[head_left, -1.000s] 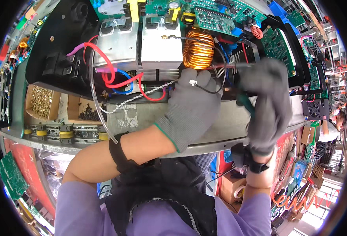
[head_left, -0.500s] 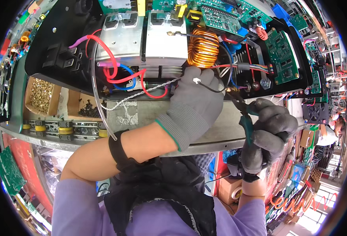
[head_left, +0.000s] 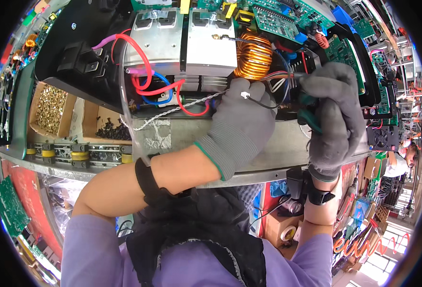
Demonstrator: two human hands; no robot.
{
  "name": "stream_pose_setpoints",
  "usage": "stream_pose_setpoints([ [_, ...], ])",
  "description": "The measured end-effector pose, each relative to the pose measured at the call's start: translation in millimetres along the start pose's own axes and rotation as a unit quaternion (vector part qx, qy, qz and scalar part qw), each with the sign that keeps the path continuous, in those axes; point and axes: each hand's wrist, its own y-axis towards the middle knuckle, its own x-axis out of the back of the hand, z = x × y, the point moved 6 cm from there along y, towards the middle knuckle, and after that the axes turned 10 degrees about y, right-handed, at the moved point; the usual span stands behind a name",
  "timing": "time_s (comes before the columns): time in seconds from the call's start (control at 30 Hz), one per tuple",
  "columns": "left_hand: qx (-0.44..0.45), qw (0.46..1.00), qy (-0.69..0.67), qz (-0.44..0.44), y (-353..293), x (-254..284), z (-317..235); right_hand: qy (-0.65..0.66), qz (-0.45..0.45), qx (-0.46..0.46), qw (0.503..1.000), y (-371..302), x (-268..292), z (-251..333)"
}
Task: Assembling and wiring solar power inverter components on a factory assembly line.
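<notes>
My left hand (head_left: pixel 247 115), in a grey glove, reaches over the near edge of a black device housing (head_left: pixel 53 52). Its fingers are curled below a copper-wound toroid coil (head_left: pixel 253 56), and their tips are hidden. Twisted white wires (head_left: pixel 165 111) run toward this hand. A thin black lead with a white connector (head_left: pixel 245 95) lies over its back. My right hand (head_left: pixel 337 117), also gloved, is closed around green-handled pliers (head_left: pixel 310 120) at the housing's right part. The hand covers the pliers' jaws. A bundle of coloured wires (head_left: pixel 280 75) passes between the coil and this hand.
Red cable (head_left: pixel 141 52) loops beside metal heatsink blocks (head_left: pixel 156 48). Green circuit boards (head_left: pixel 278 24) fill the housing's far side. Left of the metal bench edge (head_left: pixel 249 180) stand boxes of brass-coloured parts (head_left: pixel 51 110) and black screws (head_left: pixel 110 129). A clear tube (head_left: pixel 129 105) hangs near my left forearm.
My right hand has moved up and inward over the housing with the pliers, and has turned. The housing and my left hand have shifted slightly right in the view.
</notes>
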Motion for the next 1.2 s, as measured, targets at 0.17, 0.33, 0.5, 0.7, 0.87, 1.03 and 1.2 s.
stream_pose_setpoints([
  [0.17,-0.205,0.963,0.174,0.028,-9,1,-14,-0.025,0.031,0.142,0.989,-37,-9,15],
  [0.33,-0.183,0.972,0.139,0.038,-6,8,-9,-0.028,0.094,0.178,0.979,-63,-20,15],
  [0.5,-0.133,0.987,0.086,0.027,-2,8,-15,-0.050,0.051,0.099,0.992,-9,0,6],
  [0.7,-0.211,0.965,0.152,0.011,-5,10,-15,-0.061,0.006,0.132,0.989,-14,-6,9],
  [0.87,-0.205,0.965,0.163,0.028,-4,14,-12,-0.056,0.109,0.232,0.965,-72,-25,20],
  [1.03,-0.190,0.974,0.126,0.005,-3,23,-9,0.024,0.053,0.132,0.990,-41,-8,2],
  [1.2,-0.073,0.996,0.019,0.039,1,13,-9,-0.002,0.053,0.017,0.998,-12,4,-8],
])
